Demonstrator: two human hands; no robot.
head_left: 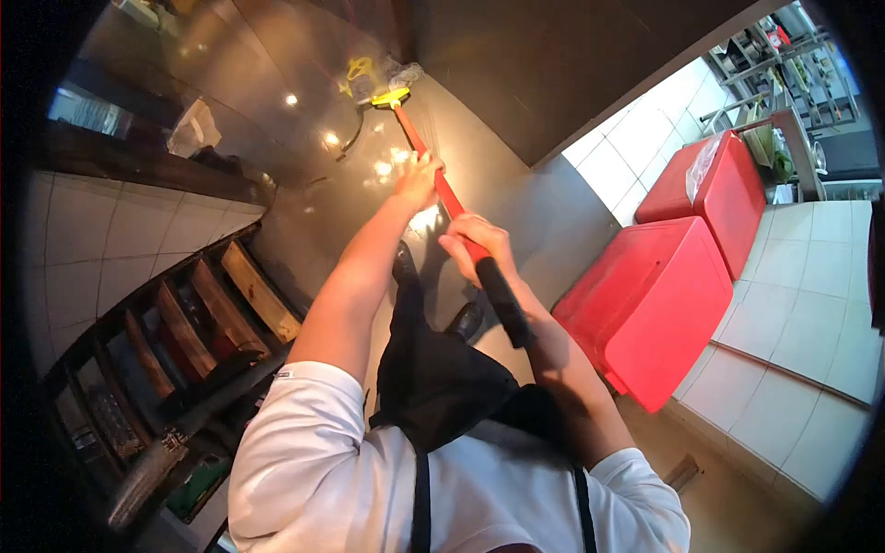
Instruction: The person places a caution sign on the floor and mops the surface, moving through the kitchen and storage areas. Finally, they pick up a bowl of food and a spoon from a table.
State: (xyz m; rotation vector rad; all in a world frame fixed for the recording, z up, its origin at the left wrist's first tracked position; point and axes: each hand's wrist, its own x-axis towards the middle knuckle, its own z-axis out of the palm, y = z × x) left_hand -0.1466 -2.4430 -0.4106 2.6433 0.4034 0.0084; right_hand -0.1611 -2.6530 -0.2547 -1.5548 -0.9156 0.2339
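Observation:
My left hand is wrapped around the red pole of a mop, partway down its length. Higher on the pole, close to its black grip, my right hand is closed around it too. The pole slants away from me to a yellow-green head on the shiny floor, with grey strands just beyond it. Near the head lies a dark curved strip.
Two red bins stand by the tiled wall on my right. To my left is a dark slatted rack. A dark panel rises ahead. My black shoes are on the floor.

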